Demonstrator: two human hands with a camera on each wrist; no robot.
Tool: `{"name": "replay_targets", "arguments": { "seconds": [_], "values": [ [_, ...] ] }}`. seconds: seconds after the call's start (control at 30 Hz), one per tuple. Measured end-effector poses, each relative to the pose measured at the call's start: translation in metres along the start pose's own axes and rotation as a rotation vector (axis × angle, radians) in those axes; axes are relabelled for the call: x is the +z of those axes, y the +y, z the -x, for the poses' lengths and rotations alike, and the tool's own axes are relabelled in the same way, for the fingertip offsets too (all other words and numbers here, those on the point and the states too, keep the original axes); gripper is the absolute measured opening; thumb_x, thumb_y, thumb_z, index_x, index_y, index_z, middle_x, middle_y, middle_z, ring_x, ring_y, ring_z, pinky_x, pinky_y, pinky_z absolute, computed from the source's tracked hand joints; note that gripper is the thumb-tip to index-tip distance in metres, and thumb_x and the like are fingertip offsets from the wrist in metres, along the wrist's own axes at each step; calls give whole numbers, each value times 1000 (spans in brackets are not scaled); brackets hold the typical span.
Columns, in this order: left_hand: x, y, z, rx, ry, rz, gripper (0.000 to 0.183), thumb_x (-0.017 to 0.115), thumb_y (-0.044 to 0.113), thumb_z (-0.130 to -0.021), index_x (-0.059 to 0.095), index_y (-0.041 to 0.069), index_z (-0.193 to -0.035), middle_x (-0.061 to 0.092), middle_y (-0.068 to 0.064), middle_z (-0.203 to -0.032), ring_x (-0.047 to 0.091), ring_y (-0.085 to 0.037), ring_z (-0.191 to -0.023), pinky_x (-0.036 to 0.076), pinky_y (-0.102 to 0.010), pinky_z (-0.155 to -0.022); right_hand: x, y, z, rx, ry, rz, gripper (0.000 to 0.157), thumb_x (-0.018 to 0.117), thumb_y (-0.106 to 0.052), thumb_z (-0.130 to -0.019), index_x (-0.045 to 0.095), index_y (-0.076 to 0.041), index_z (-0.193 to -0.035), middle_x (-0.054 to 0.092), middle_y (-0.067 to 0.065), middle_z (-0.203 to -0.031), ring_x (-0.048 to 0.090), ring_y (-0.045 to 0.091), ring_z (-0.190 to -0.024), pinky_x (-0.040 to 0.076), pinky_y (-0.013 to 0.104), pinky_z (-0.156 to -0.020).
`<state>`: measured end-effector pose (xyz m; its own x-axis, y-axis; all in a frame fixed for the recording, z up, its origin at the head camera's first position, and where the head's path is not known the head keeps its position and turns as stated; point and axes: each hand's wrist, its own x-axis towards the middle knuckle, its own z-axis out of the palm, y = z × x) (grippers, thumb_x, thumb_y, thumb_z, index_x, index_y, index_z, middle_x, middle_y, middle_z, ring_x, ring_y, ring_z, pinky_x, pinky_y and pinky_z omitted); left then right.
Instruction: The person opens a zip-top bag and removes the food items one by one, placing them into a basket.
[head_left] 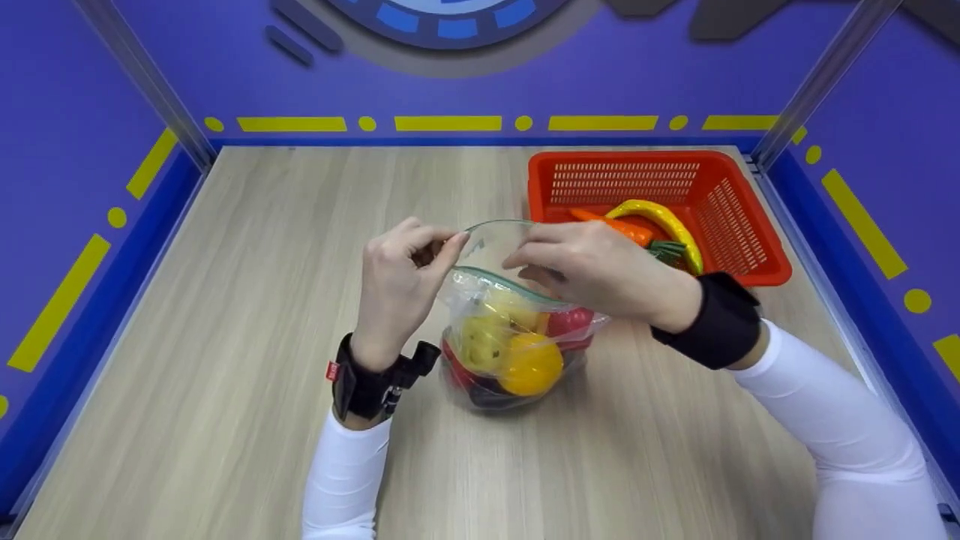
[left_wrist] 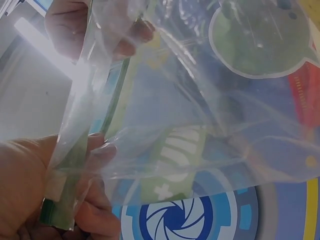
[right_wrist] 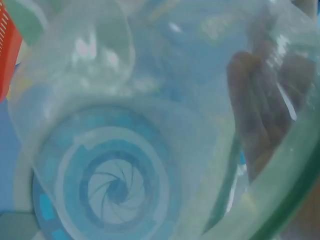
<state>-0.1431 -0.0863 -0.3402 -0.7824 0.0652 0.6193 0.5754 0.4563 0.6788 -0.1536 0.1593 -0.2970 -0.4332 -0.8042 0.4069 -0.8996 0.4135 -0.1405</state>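
A clear zip bag (head_left: 517, 375) with a green-edged mouth stands on the table, its mouth parted. Through its plastic show a yellow-orange round fruit (head_left: 532, 365), yellow-green fruit (head_left: 484, 341), a pinkish-red piece (head_left: 570, 322) and something dark at the bottom. My left hand (head_left: 405, 270) pinches the left end of the bag's mouth between thumb and fingers; the left wrist view shows the green zip strip (left_wrist: 72, 185) in that grip. At the right end of the mouth, my right hand (head_left: 592, 266) holds the rim with bent fingers; its thumb is hidden in the head view.
At the back right sits a red plastic basket (head_left: 761, 255), holding a toy banana (head_left: 667, 221) and an orange carrot (head_left: 626, 229) with a green top. Purple-blue panels (head_left: 465, 94) wall the wooden table (head_left: 285, 247) at the back and both sides.
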Motion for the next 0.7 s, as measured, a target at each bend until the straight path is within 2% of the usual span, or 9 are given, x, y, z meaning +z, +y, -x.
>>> {"name": "replay_targets", "arguments": {
  "seconds": [0.2, 0.3, 0.5, 0.7],
  "values": [
    [1, 1, 0, 14, 6, -5, 13, 79, 14, -95, 82, 3, -88, 64, -10, -72, 52, -10, -64, 41, -17, -60, 29, 3, -14, 129, -325, -9, 27, 81, -12, -92, 77, -6, -118, 78, 11, -108, 74, 25, -91, 64, 37, -87],
    [1, 1, 0, 13, 8, -4, 13, 80, 13, -95, 82, 3, -88, 65, -10, -72, 53, -9, -63, 41, -17, -60, 44, 3, -18, 157, -429, -36, 33, 83, -15, -92, 75, -4, -122, 78, 12, -112, 77, 25, -93, 65, 37, -89],
    [1, 1, -1, 1, 14, 7, 12, 79, 13, -95, 83, 3, -89, 65, -9, -72, 53, -9, -64, 42, -17, -60, 58, 2, -17, 134, -426, -94, 28, 78, -8, -95, 73, 1, -120, 78, 14, -109, 78, 25, -89, 65, 36, -84],
    [1, 1, 0, 14, -3, -12, 12, 79, 14, -95, 83, 4, -90, 64, -9, -72, 52, -9, -63, 41, -17, -60, 69, 4, -16, 124, -439, -207, 30, 75, -7, -97, 70, 2, -125, 77, 15, -114, 77, 25, -97, 64, 36, -91]
  ]
}}
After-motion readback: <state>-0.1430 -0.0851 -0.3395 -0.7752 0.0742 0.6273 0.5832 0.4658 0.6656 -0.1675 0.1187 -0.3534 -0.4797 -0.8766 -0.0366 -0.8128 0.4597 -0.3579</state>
